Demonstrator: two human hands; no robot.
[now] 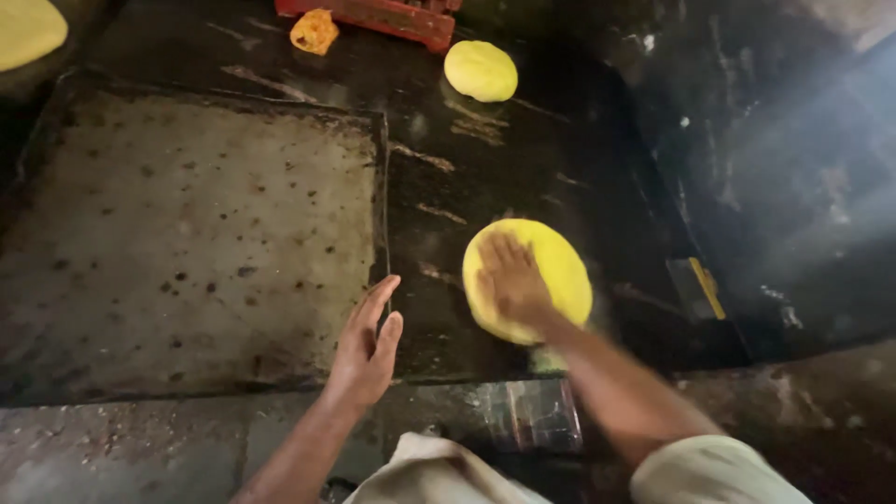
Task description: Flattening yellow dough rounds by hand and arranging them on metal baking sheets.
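A flat yellow dough disc (560, 266) lies on the dark oily slab (523, 177). My right hand (511, 280) presses flat on the disc's left half, fingers spread and blurred. My left hand (366, 345) hovers open, fingers together, at the near right corner of a large speckled metal griddle (187, 243), holding nothing. A smaller, thicker yellow dough round (481, 70) rests farther back on the slab.
A red tool (373, 17) and an orange scrap (315, 31) lie at the far edge. Another yellow dough piece (26, 30) shows at the top left corner. A scraper with a yellow handle (698, 287) sits right of the slab. Stone ledge runs along the front.
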